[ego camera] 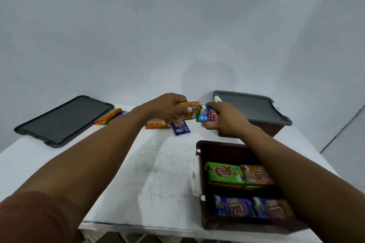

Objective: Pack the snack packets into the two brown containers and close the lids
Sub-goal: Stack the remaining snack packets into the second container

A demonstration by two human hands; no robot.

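Observation:
My left hand (166,107) grips an orange snack packet (185,113) above the far middle of the white table. Right beside it, my right hand (223,118) grips a blue snack packet (207,115); the two packets touch end to end. Below them an orange packet (158,124) and a blue packet (180,127) lie on the table. More packets (109,116) lie further left. An open brown container (201,165) at the near right holds green, orange and blue packets. A second brown container (264,127) at the far right carries a grey lid (250,107) on top.
A loose dark grey lid (63,120) lies flat at the far left of the white table (150,173). A pale wall rises behind the table. The table's front edge runs just below the open container.

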